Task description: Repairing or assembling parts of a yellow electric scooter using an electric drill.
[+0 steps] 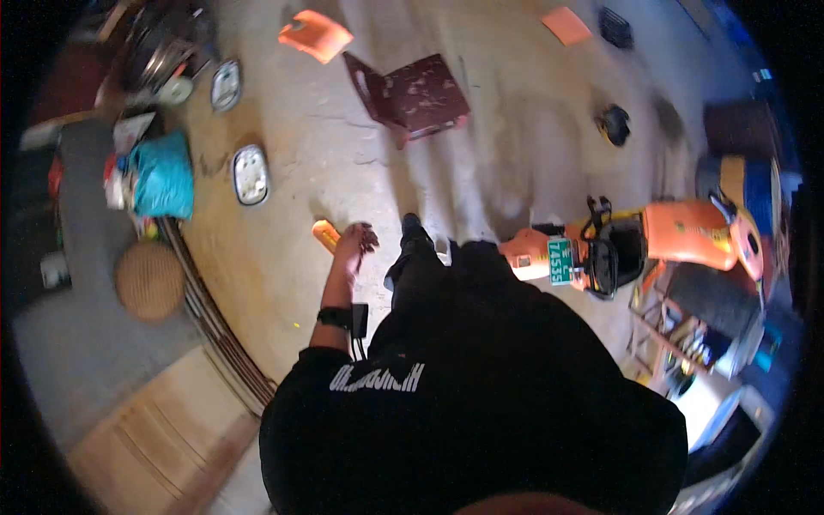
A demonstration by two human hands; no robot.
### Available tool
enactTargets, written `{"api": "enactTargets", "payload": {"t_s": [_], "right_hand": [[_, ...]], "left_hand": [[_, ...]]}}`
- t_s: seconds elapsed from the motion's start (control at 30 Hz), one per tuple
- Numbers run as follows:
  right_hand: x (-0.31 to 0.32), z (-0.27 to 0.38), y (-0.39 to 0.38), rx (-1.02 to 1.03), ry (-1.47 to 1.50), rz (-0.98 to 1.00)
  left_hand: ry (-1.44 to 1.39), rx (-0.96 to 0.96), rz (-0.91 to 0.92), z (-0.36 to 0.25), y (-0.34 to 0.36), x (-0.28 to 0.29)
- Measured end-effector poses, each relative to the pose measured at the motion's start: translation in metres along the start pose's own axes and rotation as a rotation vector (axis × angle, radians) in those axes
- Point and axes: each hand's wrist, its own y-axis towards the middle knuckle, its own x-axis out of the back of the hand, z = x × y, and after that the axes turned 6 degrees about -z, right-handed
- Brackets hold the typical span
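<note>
My black shirt (481, 421) fills the foreground as my left hand (354, 243) reaches low, an orange piece (326, 233) at its left; whether it grips the piece, I cannot tell. Beyond the hand, a maroon chair (425, 93); well right, an orange scooter (684, 230).

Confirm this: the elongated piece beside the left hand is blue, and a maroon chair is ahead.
The colour is wrong: in the head view, the elongated piece beside the left hand is orange. A maroon chair is indeed ahead.
</note>
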Motion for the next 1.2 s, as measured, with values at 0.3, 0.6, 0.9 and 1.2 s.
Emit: {"api": "enactTargets", "payload": {"t_s": [0.3, 0.6, 0.9, 1.2], "right_hand": [[0.003, 0.007, -0.001, -0.198, 0.396, -0.106], [0.072, 0.03, 0.104, -0.304, 0.628, -0.071], [0.135, 0.108, 0.16, -0.443, 0.761, -0.069], [0.097, 0.198, 0.231, -0.701, 0.881, 0.027]], "left_hand": [[0.246, 0.131, 0.24, -0.158, 0.164, -0.151], [0.806, 0.313, 0.321, -0.135, 0.33, -0.287], [1.44, -0.294, 0.438, -0.094, 0.554, -0.423], [1.652, -0.289, 0.416, 0.105, 0.838, -0.47]]}}
